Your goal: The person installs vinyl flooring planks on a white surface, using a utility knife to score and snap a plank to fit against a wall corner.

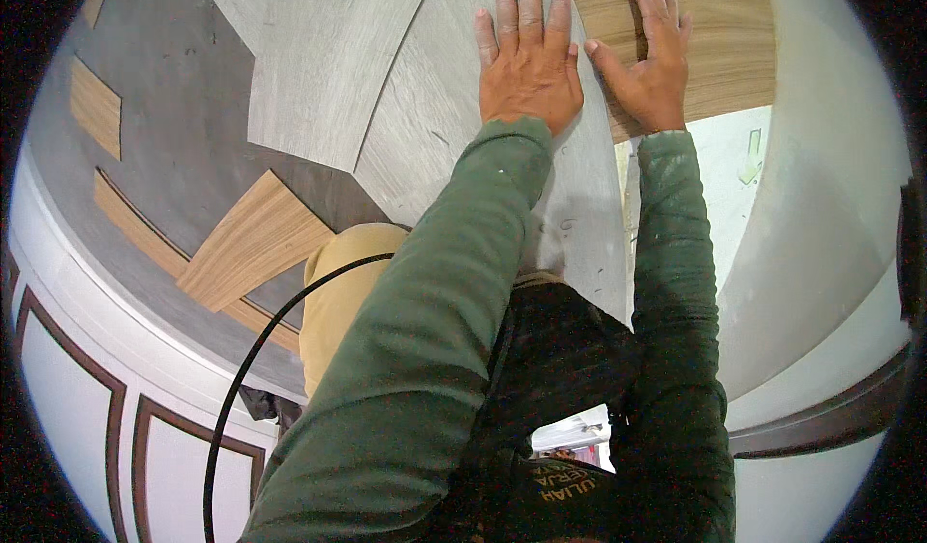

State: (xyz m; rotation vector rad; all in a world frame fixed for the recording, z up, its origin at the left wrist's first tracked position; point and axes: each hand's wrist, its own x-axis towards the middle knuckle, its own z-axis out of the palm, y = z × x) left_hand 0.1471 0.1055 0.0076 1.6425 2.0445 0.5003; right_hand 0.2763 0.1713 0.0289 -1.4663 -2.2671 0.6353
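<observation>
My left hand [531, 70] lies flat on a grey wood-grain floor plank [425, 109], its fingers stretched forward. Just to its right, my right hand [660, 70] rests on a brown wood-grain plank [729, 41], fingers apart and holding nothing. The right thumb points to the seam where the brown plank meets the grey one. Another grey plank [319, 60] lies to the left, with a dark line between the two. Below the brown plank shows a white sheet [748, 157] with a green arrow on it.
Brown plank offcuts [256, 239] lie on the dark grey floor [183, 109] at left, one resting across another. White panels with brown trim [72, 398] line the lower left. A pale wall [821, 205] curves along the right. A black cable [227, 408] arcs beside my knee.
</observation>
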